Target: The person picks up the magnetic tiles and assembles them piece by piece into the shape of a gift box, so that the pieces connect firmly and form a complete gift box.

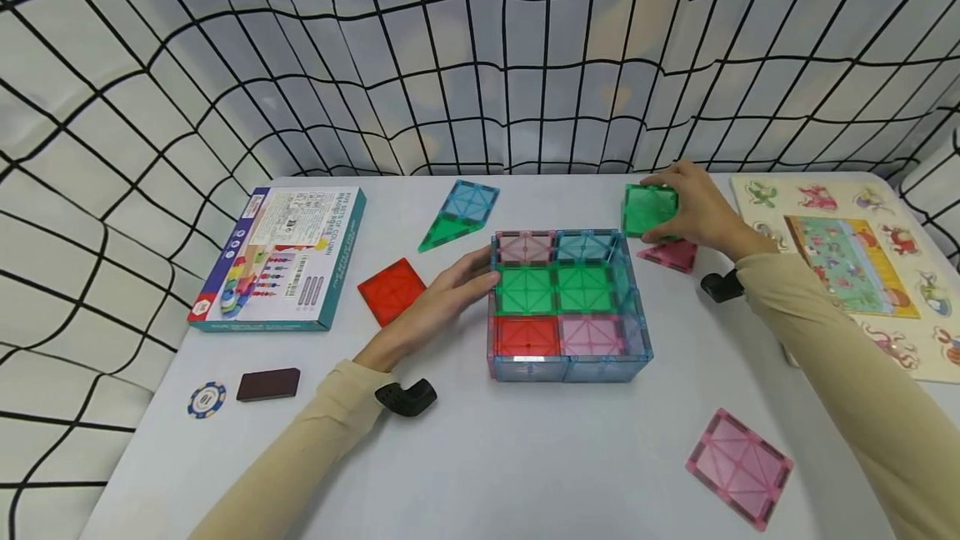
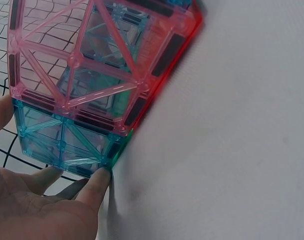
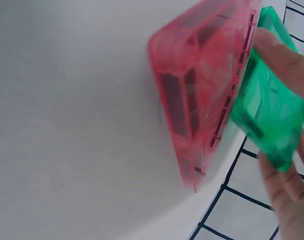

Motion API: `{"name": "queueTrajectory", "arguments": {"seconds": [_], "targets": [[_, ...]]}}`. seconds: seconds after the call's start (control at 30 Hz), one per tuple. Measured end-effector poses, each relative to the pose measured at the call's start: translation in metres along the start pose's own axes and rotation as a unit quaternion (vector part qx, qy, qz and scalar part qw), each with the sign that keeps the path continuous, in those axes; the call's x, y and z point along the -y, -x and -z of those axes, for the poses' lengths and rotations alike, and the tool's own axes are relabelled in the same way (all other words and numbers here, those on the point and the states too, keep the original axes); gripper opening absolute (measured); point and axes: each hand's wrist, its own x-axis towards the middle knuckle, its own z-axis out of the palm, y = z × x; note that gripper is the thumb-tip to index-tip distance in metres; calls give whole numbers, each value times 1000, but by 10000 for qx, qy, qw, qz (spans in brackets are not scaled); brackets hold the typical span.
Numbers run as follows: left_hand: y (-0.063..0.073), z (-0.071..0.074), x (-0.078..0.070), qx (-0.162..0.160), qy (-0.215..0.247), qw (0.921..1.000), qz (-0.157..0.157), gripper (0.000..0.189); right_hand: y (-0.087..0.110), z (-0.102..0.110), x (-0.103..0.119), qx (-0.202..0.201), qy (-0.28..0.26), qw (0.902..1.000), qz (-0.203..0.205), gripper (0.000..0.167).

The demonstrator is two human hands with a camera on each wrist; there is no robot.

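A low open box of see-through magnetic tiles (image 1: 570,369) stands mid-table, with blue front and right walls and pink, blue, green and red squares in its floor. My left hand (image 1: 450,290) lies against its left side, thumb at the rim. In the left wrist view, its fingers touch a blue wall tile (image 2: 64,140) beside a pink one (image 2: 47,55). At the back right my right hand (image 1: 697,211) pinches a green square magnetic tile (image 1: 647,211) between thumb and fingers. Close by is a pinkish-red triangle tile (image 1: 670,256), large in the right wrist view.
Loose tiles include a red square (image 1: 392,292), a blue square (image 1: 471,201), a green triangle (image 1: 450,230) and a pink square (image 1: 740,469). A boxed set (image 1: 288,252), dark block (image 1: 267,384) and poker chip (image 1: 206,400) lie left. A picture board (image 1: 847,215) lies right. Black netting surrounds the table.
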Motion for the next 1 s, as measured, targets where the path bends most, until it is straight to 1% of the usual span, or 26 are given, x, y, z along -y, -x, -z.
{"name": "queueTrajectory", "arguments": {"seconds": [0.1, 0.17, 0.27, 0.33, 0.5, 0.63, 0.7, 0.77, 0.83, 0.87, 0.93, 1.0], "targets": [[0, 0, 1, 42, 34, 10000, -16, 71, 6, 2, 1, -343, -70, 9992, 170, 58], [0, -1, 1, 50, 40, 10000, -14, 71, 9, 4, 1, -527, -126, 9979, 363, 49], [0, -1, 0, 36, 48, 10000, -2, 72, 12, 6, -1, -700, -145, 9952, 673, 41], [0, -1, -1, 22, 42, 10000, 3, 72, 14, 7, -2, -745, -171, 9937, 814, 38], [-1, 0, 1, 39, 33, 10000, -9, 72, 18, 7, -4, -793, -302, 9928, 842, 32], [-1, 0, 4, 39, 23, 10000, -24, 72, 21, 11, 3, -962, -225, 9913, 868, 28], [-1, 1, 5, 37, 7, 10000, -26, 72, 23, 14, 10, -1136, -253, 9899, 809, 27], [-1, 0, 5, 35, 1, 10000, -19, 72, 25, 19, 22, -1347, -370, 9883, 606, 27], [-1, 0, 5, 30, -4, 10000, -15, 72, 27, 24, 36, -1504, -586, 9861, 384, 28], [-1, 0, 5, 27, -13, 10000, -14, 72, 27, 26, 45, -1522, -766, 9851, 244, 29], [-1, 0, 4, 10, -18, 10000, -14, 71, 28, 29, 66, -1389, -1249, 9824, 35, 30], [-1, 0, 4, -7, -16, 10000, -16, 71, 28, 30, 87, -1036, -1754, 9790, -83, 31]]}}
